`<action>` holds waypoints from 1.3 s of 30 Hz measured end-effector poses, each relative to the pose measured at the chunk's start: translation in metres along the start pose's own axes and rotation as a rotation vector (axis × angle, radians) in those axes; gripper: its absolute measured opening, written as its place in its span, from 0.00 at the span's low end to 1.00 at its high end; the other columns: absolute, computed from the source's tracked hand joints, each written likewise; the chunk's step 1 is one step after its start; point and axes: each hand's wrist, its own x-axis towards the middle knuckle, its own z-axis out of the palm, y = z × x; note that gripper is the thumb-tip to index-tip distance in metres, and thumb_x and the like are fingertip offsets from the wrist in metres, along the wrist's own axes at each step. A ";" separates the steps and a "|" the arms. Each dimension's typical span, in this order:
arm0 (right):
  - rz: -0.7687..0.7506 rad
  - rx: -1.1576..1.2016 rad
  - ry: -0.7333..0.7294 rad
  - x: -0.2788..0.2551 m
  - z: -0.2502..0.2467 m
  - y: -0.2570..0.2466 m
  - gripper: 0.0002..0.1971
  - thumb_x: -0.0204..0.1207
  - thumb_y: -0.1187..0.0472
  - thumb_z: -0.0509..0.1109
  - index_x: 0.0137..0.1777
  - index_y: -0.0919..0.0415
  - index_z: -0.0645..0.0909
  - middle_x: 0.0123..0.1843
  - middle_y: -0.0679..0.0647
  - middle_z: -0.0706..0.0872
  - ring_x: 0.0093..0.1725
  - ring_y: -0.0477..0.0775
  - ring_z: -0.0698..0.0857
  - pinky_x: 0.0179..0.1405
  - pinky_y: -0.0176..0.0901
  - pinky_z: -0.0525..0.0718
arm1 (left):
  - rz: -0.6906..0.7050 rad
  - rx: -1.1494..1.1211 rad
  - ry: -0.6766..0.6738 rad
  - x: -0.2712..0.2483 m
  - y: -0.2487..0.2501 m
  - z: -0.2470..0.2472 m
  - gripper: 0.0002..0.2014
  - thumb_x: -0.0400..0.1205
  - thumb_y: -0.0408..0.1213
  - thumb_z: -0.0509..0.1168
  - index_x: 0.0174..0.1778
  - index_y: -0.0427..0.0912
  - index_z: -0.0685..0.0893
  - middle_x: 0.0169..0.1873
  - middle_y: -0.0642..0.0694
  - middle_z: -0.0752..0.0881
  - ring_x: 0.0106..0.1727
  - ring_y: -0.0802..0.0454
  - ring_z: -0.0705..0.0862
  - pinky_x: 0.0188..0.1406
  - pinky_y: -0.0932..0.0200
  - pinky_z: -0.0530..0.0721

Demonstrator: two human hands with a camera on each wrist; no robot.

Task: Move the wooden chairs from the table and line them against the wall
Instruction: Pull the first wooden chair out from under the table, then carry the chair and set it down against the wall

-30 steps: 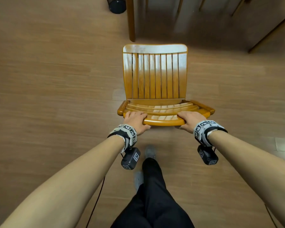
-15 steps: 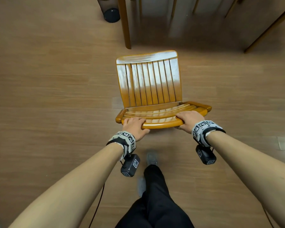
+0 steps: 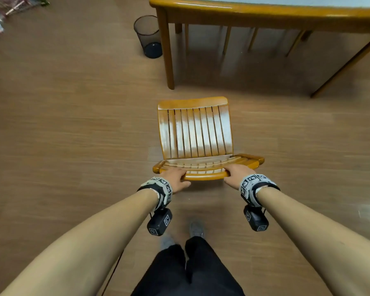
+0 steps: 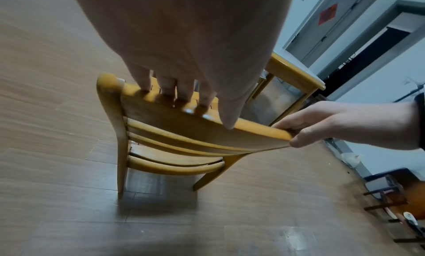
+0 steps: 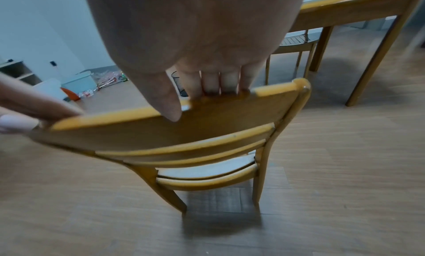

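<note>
The far side of the honey-coloured wooden surface is cut off at the top edge, and the chair legs beneath it are blurred. A glossy honey-coloured slatted wooden chair stands on the brown plank floor, near the surface's left leg and clear of it. The left hand and right hand each grasp the chair's curved top rail, fingers over it, thumbs behind.
</note>
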 end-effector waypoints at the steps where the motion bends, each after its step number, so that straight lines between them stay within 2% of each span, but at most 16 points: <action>1: 0.017 0.024 -0.040 0.002 -0.008 -0.006 0.19 0.76 0.53 0.64 0.66 0.49 0.81 0.63 0.54 0.88 0.56 0.58 0.87 0.51 0.52 0.89 | -0.004 -0.045 -0.018 -0.003 -0.002 -0.007 0.29 0.85 0.56 0.61 0.80 0.46 0.71 0.76 0.45 0.76 0.72 0.44 0.77 0.71 0.47 0.75; 4: 0.005 0.038 -0.048 0.013 -0.043 -0.034 0.25 0.79 0.56 0.63 0.77 0.53 0.77 0.71 0.57 0.83 0.63 0.58 0.85 0.58 0.49 0.87 | -0.007 -0.128 0.039 -0.008 -0.010 -0.045 0.31 0.86 0.51 0.62 0.84 0.44 0.65 0.79 0.43 0.72 0.77 0.43 0.72 0.73 0.51 0.71; 7: -0.048 0.003 0.018 0.031 -0.081 -0.075 0.25 0.81 0.54 0.63 0.79 0.54 0.76 0.73 0.56 0.82 0.67 0.58 0.83 0.63 0.51 0.85 | 0.005 -0.131 0.131 -0.008 -0.026 -0.101 0.30 0.87 0.49 0.62 0.84 0.41 0.66 0.79 0.40 0.72 0.77 0.42 0.72 0.72 0.53 0.71; 10: -0.068 0.006 0.065 0.059 -0.118 -0.120 0.26 0.80 0.52 0.63 0.79 0.52 0.75 0.74 0.55 0.81 0.68 0.57 0.83 0.63 0.52 0.84 | 0.017 -0.116 0.200 0.000 -0.055 -0.160 0.29 0.87 0.49 0.61 0.82 0.42 0.68 0.79 0.41 0.72 0.77 0.44 0.72 0.73 0.51 0.71; 13: -0.058 -0.007 0.113 0.096 -0.152 -0.167 0.26 0.81 0.52 0.63 0.79 0.54 0.76 0.73 0.56 0.82 0.66 0.57 0.84 0.60 0.49 0.84 | 0.025 -0.084 0.255 0.013 -0.097 -0.217 0.27 0.86 0.49 0.61 0.81 0.43 0.70 0.78 0.42 0.73 0.76 0.45 0.74 0.72 0.50 0.73; 20: -0.003 0.032 0.178 0.191 -0.247 -0.286 0.27 0.79 0.52 0.64 0.79 0.54 0.76 0.75 0.56 0.82 0.70 0.59 0.82 0.68 0.54 0.82 | -0.017 0.043 0.280 0.049 -0.224 -0.357 0.27 0.85 0.51 0.58 0.80 0.44 0.71 0.77 0.41 0.75 0.74 0.41 0.76 0.68 0.50 0.75; 26: 0.000 0.060 0.213 0.255 -0.330 -0.372 0.27 0.80 0.52 0.65 0.79 0.53 0.75 0.75 0.55 0.81 0.71 0.59 0.82 0.69 0.53 0.81 | 0.007 0.076 0.334 0.073 -0.298 -0.480 0.25 0.85 0.49 0.58 0.79 0.49 0.73 0.76 0.44 0.76 0.74 0.43 0.76 0.65 0.52 0.75; 32: -0.027 0.022 0.224 0.356 -0.424 -0.421 0.26 0.78 0.50 0.65 0.75 0.57 0.77 0.71 0.58 0.83 0.66 0.62 0.84 0.65 0.56 0.84 | -0.016 0.072 0.358 0.138 -0.352 -0.592 0.25 0.85 0.50 0.58 0.80 0.49 0.72 0.77 0.45 0.75 0.74 0.43 0.76 0.64 0.52 0.76; 36: -0.050 0.012 0.272 0.445 -0.495 -0.449 0.27 0.80 0.50 0.65 0.79 0.56 0.73 0.74 0.58 0.81 0.69 0.62 0.82 0.66 0.53 0.83 | -0.041 0.080 0.368 0.195 -0.386 -0.671 0.26 0.85 0.50 0.58 0.80 0.48 0.71 0.77 0.45 0.75 0.74 0.43 0.76 0.65 0.51 0.76; 39: -0.072 -0.004 0.263 0.507 -0.556 -0.476 0.27 0.82 0.51 0.65 0.79 0.58 0.74 0.75 0.59 0.80 0.71 0.61 0.81 0.68 0.52 0.81 | -0.096 0.057 0.365 0.232 -0.413 -0.736 0.27 0.85 0.50 0.59 0.81 0.48 0.71 0.77 0.44 0.75 0.74 0.42 0.76 0.66 0.51 0.75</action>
